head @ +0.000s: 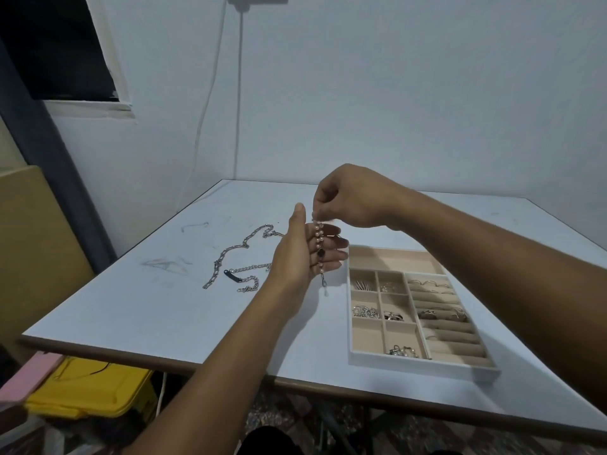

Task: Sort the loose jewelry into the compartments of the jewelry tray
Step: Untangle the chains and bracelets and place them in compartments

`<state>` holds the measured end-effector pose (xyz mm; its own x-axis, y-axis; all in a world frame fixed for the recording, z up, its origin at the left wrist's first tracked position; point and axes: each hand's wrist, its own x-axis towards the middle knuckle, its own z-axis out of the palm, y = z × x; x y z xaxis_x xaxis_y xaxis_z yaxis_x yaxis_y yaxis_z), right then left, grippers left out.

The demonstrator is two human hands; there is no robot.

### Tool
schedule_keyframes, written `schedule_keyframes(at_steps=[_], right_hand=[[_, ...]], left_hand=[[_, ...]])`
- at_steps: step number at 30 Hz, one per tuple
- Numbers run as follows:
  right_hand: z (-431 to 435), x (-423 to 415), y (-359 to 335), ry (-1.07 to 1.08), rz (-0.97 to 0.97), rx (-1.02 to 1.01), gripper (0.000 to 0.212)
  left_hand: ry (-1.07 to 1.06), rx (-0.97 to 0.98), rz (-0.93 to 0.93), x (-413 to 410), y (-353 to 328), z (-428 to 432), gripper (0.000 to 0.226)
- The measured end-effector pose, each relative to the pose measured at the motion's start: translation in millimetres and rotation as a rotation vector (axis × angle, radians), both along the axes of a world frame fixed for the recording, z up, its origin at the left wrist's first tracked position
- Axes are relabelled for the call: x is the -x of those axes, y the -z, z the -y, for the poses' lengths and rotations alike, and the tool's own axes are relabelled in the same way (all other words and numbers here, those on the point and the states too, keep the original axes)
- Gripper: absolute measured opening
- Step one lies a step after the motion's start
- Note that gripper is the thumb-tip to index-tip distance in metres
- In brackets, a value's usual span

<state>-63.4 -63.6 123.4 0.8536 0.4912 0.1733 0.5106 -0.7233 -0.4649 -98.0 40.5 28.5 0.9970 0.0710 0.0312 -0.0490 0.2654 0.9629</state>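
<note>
- In the head view we see the left hand [305, 254] raised over the table [131, 307], palm turned to the right, fingers straight and together, thumb pointing up.
- The right hand [348, 198] is just above and behind the left, its fingers curled and its fingertips [318, 214] pinching the top end of the bracelet [318, 241].
- The bracelet, a string of pale pink beads with one black charm, hangs straight down from that pinch and lies across the left hand's fingers. Its thin clasp end dangles below the left palm, clear of the table.
- The two hands are close together, joined only by the bracelet. The left merely backs it and grips nothing.
- The tray [361, 364] sits on the table to the right of the left hand and below the right forearm, apart from both hands.
- Its small square compartments hold silver pieces, the near one holds a pearl piece [404, 351], and the ring rolls on its right side carry rings [430, 284].
- Left of the left hand, a long chain [230, 254] lies loose on the table, and a shorter chain with a dark tag [244, 277] lies just beside that wrist.
- Under the table's left corner we see a yellow bin [92, 389].
</note>
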Motion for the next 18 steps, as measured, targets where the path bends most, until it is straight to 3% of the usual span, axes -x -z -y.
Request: schedule_keyframes(at_steps=[18], right_hand=[[93.2,47.7,3.5,0.152,0.042,-0.105,0.007]], left_hand=[[0.280,0.067,-0.011,34.6,-10.3,80.3,0.065]])
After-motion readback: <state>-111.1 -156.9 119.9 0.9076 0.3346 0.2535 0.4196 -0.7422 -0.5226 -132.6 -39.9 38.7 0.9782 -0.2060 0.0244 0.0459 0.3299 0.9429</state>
